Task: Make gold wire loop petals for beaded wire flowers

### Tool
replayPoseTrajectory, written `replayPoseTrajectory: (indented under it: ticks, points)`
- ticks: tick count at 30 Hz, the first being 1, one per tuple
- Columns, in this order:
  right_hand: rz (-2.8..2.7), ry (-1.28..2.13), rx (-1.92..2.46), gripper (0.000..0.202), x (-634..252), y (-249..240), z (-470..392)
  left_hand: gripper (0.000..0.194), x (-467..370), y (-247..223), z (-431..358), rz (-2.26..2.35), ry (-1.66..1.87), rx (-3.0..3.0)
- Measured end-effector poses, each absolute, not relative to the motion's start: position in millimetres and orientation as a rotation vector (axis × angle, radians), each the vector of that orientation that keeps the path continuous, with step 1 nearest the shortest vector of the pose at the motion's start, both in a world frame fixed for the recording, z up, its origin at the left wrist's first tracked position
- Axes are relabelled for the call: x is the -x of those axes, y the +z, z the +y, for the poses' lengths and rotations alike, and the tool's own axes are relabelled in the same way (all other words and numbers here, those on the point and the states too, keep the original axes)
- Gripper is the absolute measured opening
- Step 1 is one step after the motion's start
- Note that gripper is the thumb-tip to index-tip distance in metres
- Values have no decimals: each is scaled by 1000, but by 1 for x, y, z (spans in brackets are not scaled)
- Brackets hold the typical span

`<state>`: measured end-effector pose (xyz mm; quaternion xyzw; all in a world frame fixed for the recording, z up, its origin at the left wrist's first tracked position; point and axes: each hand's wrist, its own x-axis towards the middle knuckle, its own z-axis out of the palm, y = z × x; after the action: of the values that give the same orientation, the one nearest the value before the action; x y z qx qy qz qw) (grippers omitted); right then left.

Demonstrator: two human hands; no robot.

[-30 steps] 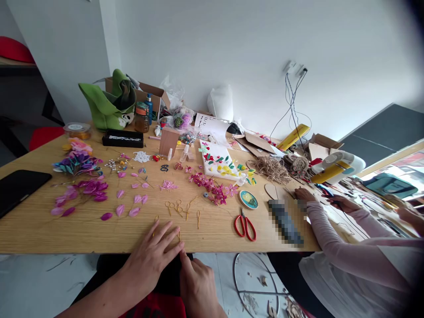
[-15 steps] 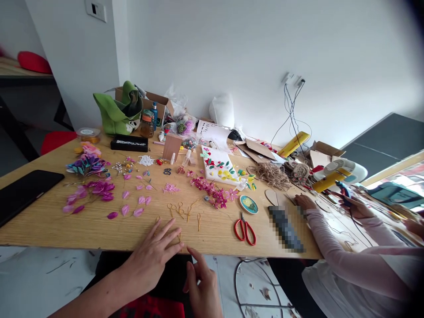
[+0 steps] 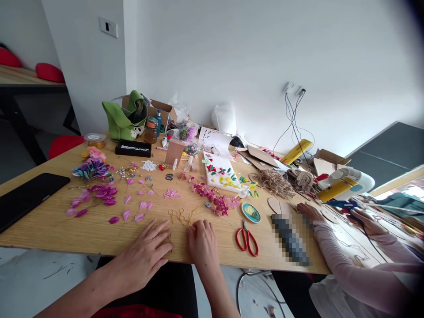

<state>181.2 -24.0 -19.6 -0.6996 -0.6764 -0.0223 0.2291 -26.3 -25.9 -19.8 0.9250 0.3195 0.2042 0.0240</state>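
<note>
My left hand (image 3: 145,254) lies palm down with fingers spread at the front edge of the wooden table (image 3: 109,238), over a thin gold wire piece that shows between the fingers. Beside it, my right hand (image 3: 202,243) rests on the tabletop with its fingers curled down; whatever is under them is hidden. Just beyond both hands are several twisted gold wire pieces (image 3: 180,216). Pink petals (image 3: 139,217) on wires lie to the left, and magenta flowers (image 3: 215,201) lie farther back. Red-handled scissors (image 3: 247,240) are to the right of my right hand.
A black tablet (image 3: 29,196) is at the left. Behind are a green bag (image 3: 124,119), a black tray (image 3: 133,149) and a white board with flowers (image 3: 221,174). At the right, another person's hands (image 3: 311,212) work with a blue glue gun (image 3: 342,204).
My right hand has moved forward from the table edge onto the tabletop, its fingers now over where a gold wire piece lay. The other person's glue gun has turned. The view has shifted slightly.
</note>
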Motion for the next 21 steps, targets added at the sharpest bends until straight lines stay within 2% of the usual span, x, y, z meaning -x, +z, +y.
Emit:
replayPoseTrajectory:
  ticks: [4, 12, 17, 21]
  points:
    - [-1922, -184, 2003, 13, -172, -23, -13, 25, 25, -24, -26, 1006, 679, -2871]
    - [-2020, -281, 2087, 31, -173, -24, -10, 17, 24, -26, -27, 1048, 678, -2821]
    - [-1895, -186, 2109, 36, -179, -21, -11, 17, 24, -24, -26, 1062, 708, -2808]
    - [-1740, 19, 2054, 28, -187, -16, -15, 26, 24, -20, -22, 1080, 846, -2693]
